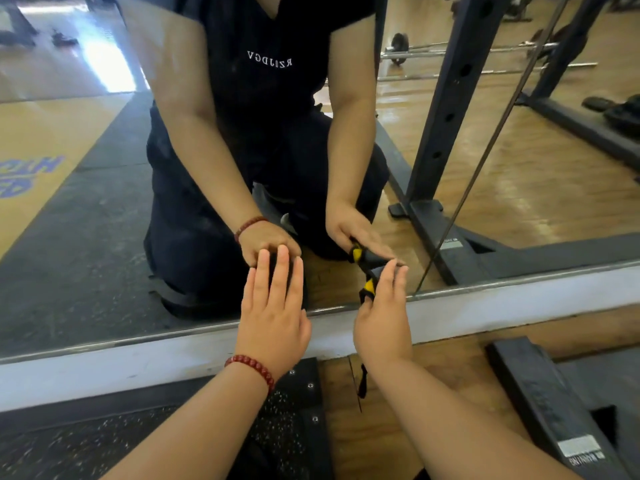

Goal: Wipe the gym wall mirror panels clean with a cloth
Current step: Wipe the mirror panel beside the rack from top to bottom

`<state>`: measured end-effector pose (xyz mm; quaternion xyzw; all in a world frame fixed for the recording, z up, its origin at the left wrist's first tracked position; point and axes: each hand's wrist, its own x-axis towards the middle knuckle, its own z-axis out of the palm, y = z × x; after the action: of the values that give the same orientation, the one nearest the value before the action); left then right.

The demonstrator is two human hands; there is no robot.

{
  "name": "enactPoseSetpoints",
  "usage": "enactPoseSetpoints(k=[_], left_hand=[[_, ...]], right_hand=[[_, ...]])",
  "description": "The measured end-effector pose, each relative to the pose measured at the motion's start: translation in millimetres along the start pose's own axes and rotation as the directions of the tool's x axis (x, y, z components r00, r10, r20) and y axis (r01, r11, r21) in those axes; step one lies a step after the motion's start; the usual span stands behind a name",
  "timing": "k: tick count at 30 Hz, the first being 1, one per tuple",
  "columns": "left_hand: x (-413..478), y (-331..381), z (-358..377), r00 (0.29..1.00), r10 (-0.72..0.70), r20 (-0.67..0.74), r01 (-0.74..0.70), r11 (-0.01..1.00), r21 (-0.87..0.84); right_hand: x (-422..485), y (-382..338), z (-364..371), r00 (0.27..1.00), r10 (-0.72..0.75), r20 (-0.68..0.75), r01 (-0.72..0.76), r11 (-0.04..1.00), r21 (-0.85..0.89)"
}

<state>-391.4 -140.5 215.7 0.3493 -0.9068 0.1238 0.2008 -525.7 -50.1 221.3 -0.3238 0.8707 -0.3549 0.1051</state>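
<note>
The wall mirror [104, 220] fills the upper view and reflects a kneeling person in dark clothes. A seam [485, 161] between two panels runs down at the right. My left hand [273, 313], with a red bead bracelet at the wrist, presses flat with straight fingers against the lower glass. My right hand [382, 317] holds a black and yellow cloth [367, 287] against the glass near the bottom edge. A strip of the cloth hangs below my right palm. Most of the cloth is hidden behind my fingers.
A white ledge [138, 362] runs under the mirror's metal bottom edge. Below it lie black rubber flooring [86, 445] and a wooden floor strip [346, 427]. A black rack foot [550, 403] lies at lower right. The mirror shows a rack upright and barbells.
</note>
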Motion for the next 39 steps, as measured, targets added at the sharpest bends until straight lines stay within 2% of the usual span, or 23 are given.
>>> enactPoseSetpoints(k=[5,8,13,21,26,32,35,37,39], left_hand=[[-22,-2,-6,0.981,0.115,0.155,-0.101,0.99,-0.094],[-36,-6,-7,0.972,0.126,0.197,-0.102,0.987,-0.128],[-64,-11,-6,0.942,0.121,0.313,-0.078,0.986,-0.146],[-95,-7,-30,0.794,0.084,0.602,-0.01,0.992,-0.125],[-89,-9,-102,0.585,0.079,0.807,0.044,0.991,-0.129],[-74,-11,-185,0.486,0.01,0.874,0.199,0.973,-0.121],[-59,-12,-224,0.4,-0.026,0.916,0.337,0.934,-0.12],[-52,-10,-242,0.365,-0.022,0.931,0.361,0.925,-0.12],[-34,-11,-266,0.337,0.047,0.94,0.308,0.938,-0.157]], right_hand=[[-19,11,-7,0.954,-0.201,0.222,0.241,0.956,-0.167],[-26,16,-5,0.885,-0.322,0.337,0.407,0.887,-0.22],[-33,29,1,0.741,-0.425,0.52,0.611,0.748,-0.259],[-67,26,9,0.712,-0.376,0.593,0.639,0.697,-0.325],[-120,2,-15,0.642,-0.253,0.724,0.628,0.714,-0.308],[-153,-38,-77,0.633,-0.132,0.763,0.566,0.751,-0.339],[-161,-73,-126,0.6,-0.015,0.8,0.518,0.769,-0.373],[-169,-85,-151,0.579,0.006,0.816,0.529,0.758,-0.381],[-168,-103,-181,0.519,0.07,0.852,0.526,0.759,-0.383]])
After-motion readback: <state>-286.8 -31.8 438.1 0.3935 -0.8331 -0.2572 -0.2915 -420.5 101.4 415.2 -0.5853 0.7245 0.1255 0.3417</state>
